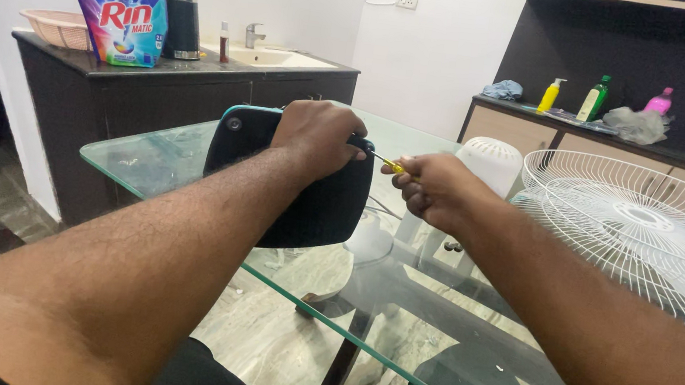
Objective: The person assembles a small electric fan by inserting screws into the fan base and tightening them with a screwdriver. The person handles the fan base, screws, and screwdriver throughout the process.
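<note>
My left hand (317, 135) grips the top edge of a dark, rounded fan base (319, 207) with a teal rim, held upright on the glass table (163, 164). My right hand (436, 193) is closed around a yellow-handled screwdriver (393, 167), whose tip points left toward the base just beside my left hand. A white fan motor housing (490, 163) stands right behind my right hand. A white wire fan grille (651, 235) lies flat on the table at the right.
A dark counter (182, 77) at the back left carries a detergent pouch (121, 7), a black kettle (182, 21), a pink basket (58, 29) and a sink (276, 58). Bottles (593, 100) and a cloth sit on the right sideboard.
</note>
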